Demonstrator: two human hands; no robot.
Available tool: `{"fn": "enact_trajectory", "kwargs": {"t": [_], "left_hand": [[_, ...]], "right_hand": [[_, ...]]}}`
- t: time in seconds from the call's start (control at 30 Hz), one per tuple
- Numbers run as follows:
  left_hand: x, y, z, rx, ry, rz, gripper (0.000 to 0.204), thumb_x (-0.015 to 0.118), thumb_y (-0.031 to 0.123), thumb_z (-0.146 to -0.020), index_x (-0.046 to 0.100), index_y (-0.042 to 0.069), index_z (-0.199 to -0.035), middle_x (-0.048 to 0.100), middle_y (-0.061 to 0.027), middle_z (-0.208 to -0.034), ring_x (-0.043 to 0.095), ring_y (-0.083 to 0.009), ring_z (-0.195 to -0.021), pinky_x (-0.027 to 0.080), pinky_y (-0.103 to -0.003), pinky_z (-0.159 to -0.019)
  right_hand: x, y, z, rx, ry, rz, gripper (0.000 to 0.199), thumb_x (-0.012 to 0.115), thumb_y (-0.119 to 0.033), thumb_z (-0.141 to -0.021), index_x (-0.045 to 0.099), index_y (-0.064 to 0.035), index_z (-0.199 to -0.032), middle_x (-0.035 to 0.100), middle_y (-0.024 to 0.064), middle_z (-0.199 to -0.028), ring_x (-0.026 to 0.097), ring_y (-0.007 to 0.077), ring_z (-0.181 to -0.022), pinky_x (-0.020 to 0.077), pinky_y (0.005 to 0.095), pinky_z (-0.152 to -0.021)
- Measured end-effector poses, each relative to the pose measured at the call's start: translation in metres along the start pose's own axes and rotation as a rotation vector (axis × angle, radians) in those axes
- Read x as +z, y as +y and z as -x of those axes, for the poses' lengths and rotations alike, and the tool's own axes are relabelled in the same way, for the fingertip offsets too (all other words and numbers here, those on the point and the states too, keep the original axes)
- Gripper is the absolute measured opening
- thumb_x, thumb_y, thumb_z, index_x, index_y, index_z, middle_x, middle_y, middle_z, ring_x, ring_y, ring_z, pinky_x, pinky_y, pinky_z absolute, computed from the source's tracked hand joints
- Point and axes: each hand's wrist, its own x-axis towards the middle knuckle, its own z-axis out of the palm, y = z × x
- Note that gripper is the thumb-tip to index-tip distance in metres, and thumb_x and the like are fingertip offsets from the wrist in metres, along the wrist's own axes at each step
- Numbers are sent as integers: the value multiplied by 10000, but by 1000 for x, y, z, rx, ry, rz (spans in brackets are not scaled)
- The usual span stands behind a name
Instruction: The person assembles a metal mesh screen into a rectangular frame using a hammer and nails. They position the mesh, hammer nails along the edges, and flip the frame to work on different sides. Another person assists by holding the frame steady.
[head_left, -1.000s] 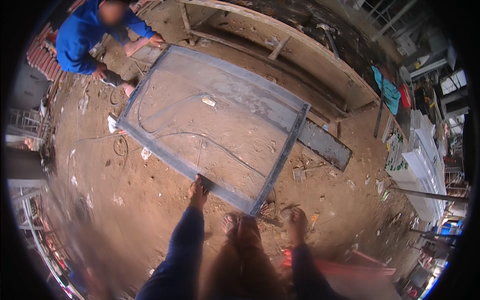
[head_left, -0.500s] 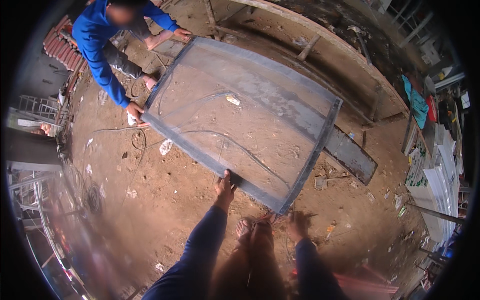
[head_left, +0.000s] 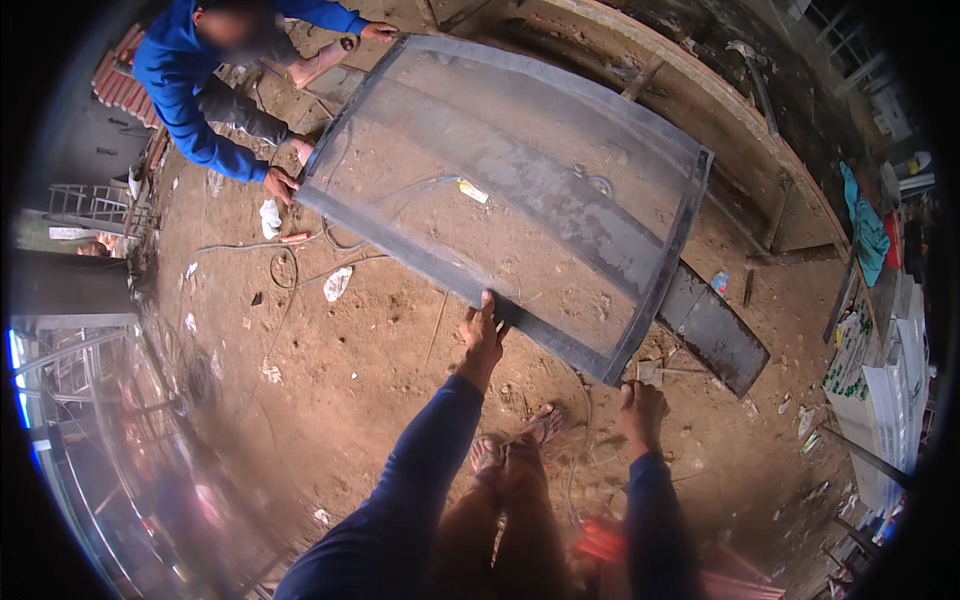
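While left fingers (head_left: 487, 304) clamp a framed panel (head_left: 552, 341), right fingers (head_left: 634, 397) curl, their hold unclear

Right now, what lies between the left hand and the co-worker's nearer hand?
In the head view, the frame's near edge runs from the left hand to the co-worker's nearer hand.

I see brown dirt floor (head_left: 330, 410), litter (head_left: 270, 373) scattered across it. Toward floor's left edge: thin cable (head_left: 245, 246) with loop, white scrap (head_left: 338, 284) near it. Farther off I make out white bundle (head_left: 270, 219), orange piece (head_left: 296, 238) just beside.
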Motion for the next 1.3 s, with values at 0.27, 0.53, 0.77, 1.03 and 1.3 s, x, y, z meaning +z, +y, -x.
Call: {"fn": "enact_trajectory", "kwargs": {"t": [0.27, 0.53, 0.77, 1.03, 1.3], "left_hand": [[59, 37, -57, 22, 27, -102, 474, 798, 477, -1057, 642, 112, -1316, 691, -64, -1227, 669, -222, -1053, 579, -468, -796], [52, 43, -70, 48, -39, -100, 469, 818, 498, -1034, 637, 123, -1250, 686, -42, -1153, 678, -198, -1032, 601, -428, -762], [52, 68, -49, -57, -111, -95, 455, 801, 468, -1052, 621, 145, -1317, 670, -36, -1152, 692, -227, -1103, 610, -468, -913], [17, 169, -44, -160, -384, -142, 369, 705, 442, -1121, 669, 131, -1316, 687, -27, -1199, 691, -226, -1164, 624, -492, -1053], [39, 155, -40, 7, -310, -282, 396, 732, 364, -1112, 624, 135, -1416, 690, -40, -1235, 727, -231, -1101, 678, -482, -965]], "right_hand": [[-13, -20, -72, 17, -13, -63, 374, 521, -430, -1167, 722, -132, -1266, 705, 183, -1271, 609, 436, -1250, 437, 632, -1095], [-10, -32, -72, 41, -49, -4, 310, 563, -385, -1148, 710, -134, -1255, 703, 183, -1262, 619, 432, -1227, 453, 632, -1051], [-38, -43, -56, 71, -65, -90, 258, 586, -345, -1142, 711, -158, -1268, 694, 157, -1243, 606, 417, -1235, 423, 606, -1086], [-64, -64, -34, 41, -17, -159, 230, 616, -303, -1134, 758, -139, -1212, 720, 136, -1152, 624, 391, -1157, 410, 580, -1063], [-82, -33, -35, 35, 12, -136, 183, 652, -233, -1083, 772, -137, -1183, 729, 135, -1111, 632, 385, -1139, 415, 570, -1066]]}}
